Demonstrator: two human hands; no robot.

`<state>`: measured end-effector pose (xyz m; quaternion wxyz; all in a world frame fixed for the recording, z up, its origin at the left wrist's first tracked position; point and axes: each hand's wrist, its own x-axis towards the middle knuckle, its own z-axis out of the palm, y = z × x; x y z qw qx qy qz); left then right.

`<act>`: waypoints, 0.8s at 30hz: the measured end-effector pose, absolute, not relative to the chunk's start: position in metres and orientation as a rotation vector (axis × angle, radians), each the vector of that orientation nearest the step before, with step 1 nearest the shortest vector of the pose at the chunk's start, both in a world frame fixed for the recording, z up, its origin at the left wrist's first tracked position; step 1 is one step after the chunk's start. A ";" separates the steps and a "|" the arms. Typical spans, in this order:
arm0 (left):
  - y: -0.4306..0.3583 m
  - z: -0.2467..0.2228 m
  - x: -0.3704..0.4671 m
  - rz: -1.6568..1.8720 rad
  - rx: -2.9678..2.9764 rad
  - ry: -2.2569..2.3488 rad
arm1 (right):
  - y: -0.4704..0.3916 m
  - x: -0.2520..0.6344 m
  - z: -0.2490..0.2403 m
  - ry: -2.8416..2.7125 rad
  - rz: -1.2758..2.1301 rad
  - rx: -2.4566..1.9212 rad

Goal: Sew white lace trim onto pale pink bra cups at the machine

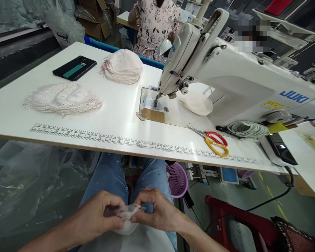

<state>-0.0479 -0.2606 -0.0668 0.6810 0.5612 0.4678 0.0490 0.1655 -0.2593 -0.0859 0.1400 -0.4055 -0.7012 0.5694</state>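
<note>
Head view: we look down on a white table [115, 101] with ruler markings along its near edge. A white sewing machine [236, 75] stands on its right side. Below the table edge we see our lap in blue jeans [105, 175], with a purple basket [177, 180] just to the right. Two piles lie left of the machine: a lacy cloth pile [63, 99] nearer to us and a rounded cloth pile [124, 66] farther back. A dark phone [75, 68] with a green stripe lies behind the lacy one. Scissors [214, 141] with one red and one yellow handle rest in front of the machine. Over our lap, our left hand [107, 211] and right hand [157, 210] hold a small white cloth [126, 229] between them, the left thumb and fingers pinching one side, the right thumb and fingertips pinching its gathered edge.
</note>
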 end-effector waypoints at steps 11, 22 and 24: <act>-0.265 -0.065 -0.055 0.115 1.115 1.011 | -0.261 0.171 -0.088 -1.990 1.647 -1.260; -0.261 -0.059 -0.058 0.127 1.065 0.919 | -0.262 0.168 -0.087 -1.980 1.645 -1.249; -0.259 -0.062 -0.057 0.119 1.066 0.907 | -0.261 0.166 -0.086 -2.009 1.639 -1.247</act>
